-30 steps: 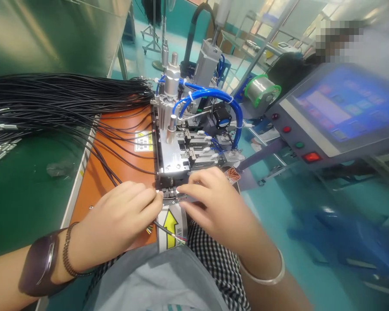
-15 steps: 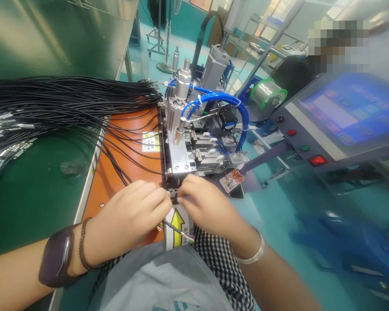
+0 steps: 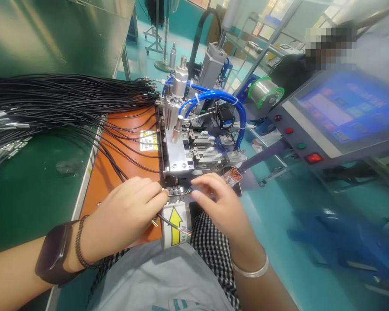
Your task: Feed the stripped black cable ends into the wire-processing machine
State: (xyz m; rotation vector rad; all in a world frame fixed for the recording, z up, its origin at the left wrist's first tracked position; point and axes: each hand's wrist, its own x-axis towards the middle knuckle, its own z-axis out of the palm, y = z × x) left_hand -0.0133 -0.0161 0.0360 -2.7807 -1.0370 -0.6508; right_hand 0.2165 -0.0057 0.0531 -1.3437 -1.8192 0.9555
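Note:
My left hand (image 3: pixel 134 207) is closed round black cables at the near end of the machine (image 3: pixel 178 157). From under its fingers a black cable (image 3: pixel 169 221) sticks out, its stripped coloured wires pointing right. Its thumb and forefinger touch the left side of a small dark clamp fixture (image 3: pixel 175 190). Thin coloured wires (image 3: pixel 187 190) fan out from the fixture's right side. Just right of these wires, my right hand (image 3: pixel 218 203) is open, thumb and forefinger apart, with nothing visible between them.
A thick bundle of black cables (image 3: pixel 68 93) lies across the orange plate (image 3: pixel 129 149) and green table. Blue air hoses (image 3: pixel 214 96) arch over the machine. At right are a control screen (image 3: pixel 346 108), a wire spool (image 3: pixel 262 93) and a person, partly blurred.
My right hand has drawn back to the right and opened its fingers, leaving coloured wires visible at the fixture. My left hand stays at the fixture's left side.

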